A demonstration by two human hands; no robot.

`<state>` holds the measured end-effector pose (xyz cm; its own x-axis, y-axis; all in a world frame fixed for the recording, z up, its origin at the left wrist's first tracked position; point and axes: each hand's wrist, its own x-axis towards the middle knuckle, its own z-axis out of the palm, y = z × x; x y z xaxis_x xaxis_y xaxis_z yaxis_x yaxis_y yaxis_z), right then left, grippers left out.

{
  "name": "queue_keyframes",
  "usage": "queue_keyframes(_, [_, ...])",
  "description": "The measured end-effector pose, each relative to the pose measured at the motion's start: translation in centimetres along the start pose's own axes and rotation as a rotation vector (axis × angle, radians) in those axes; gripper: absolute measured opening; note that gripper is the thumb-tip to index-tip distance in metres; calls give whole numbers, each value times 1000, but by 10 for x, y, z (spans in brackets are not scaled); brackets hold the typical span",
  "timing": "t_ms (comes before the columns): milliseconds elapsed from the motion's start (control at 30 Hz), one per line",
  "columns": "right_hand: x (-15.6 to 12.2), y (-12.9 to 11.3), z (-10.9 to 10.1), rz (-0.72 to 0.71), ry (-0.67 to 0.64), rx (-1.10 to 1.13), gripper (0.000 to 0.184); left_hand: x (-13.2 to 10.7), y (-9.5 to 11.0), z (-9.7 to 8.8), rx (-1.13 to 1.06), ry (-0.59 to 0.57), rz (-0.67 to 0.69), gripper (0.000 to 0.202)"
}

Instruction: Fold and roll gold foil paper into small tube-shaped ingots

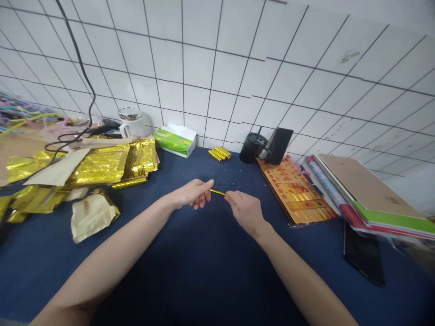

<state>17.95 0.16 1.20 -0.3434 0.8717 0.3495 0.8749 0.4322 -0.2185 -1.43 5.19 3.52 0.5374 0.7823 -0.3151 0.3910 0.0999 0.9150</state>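
Observation:
My left hand (pixel 192 194) and my right hand (pixel 245 210) meet over the middle of a dark blue table (pixel 204 267). Between them stretches a thin folded strip of gold foil paper (pixel 218 193). Each hand pinches one end of it with closed fingers. The strip hangs just above the cloth. A few finished gold folded pieces (pixel 220 153) lie at the back near the wall.
A heap of gold foil sheets (pixel 102 167) and crumpled paper (pixel 91 213) fills the left. A tissue box (pixel 175 140), white mug (pixel 131 122) and black cup (pixel 253 147) stand by the tiled wall. Orange printed sheets (pixel 294 190), stacked papers (pixel 367 194) and a dark phone (pixel 363 253) lie right.

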Motion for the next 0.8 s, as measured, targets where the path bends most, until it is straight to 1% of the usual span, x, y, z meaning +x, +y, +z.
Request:
queue_keyframes(33, [0, 0, 0, -16, 14, -18, 33, 0, -1, 0, -19, -16, -3, 51])
queue_keyframes(100, [0, 0, -1, -32, 14, -2, 34, 1, -1, -1, -47, -9, 28, 40])
queue_keyframes(167, [2, -1, -5, -18, -11, 91, 32, 0, 1, 1, -6, 28, 92, 34])
queue_keyframes(233, [4, -3, -8, 21, -79, 205, 31, -3, 3, 7, 127, 62, 186, 30])
queue_keyframes(333, [5, -6, -10, 54, -236, 308, 28, -9, 8, 21, 337, 79, 337, 26])
queue_keyframes(400, [5, -8, -10, 46, -298, 361, 31, -12, 9, 28, 390, 75, 391, 26])
queue_keyframes(467, [5, -10, -11, 42, -308, 404, 33, -14, 10, 31, 402, 60, 410, 28])
queue_keyframes(533, [5, -12, -13, 46, -323, 440, 33, -14, 10, 28, 422, 46, 432, 29])
queue_keyframes(567, [5, -12, -14, 52, -334, 457, 33, -14, 10, 26, 436, 59, 448, 28])
queue_keyframes(667, [6, -12, -19, 80, -363, 498, 33, -12, 10, 17, 472, 137, 474, 27])
queue_keyframes(800, [6, -8, -19, 92, -340, 470, 33, -8, 7, 8, 477, 209, 454, 27])
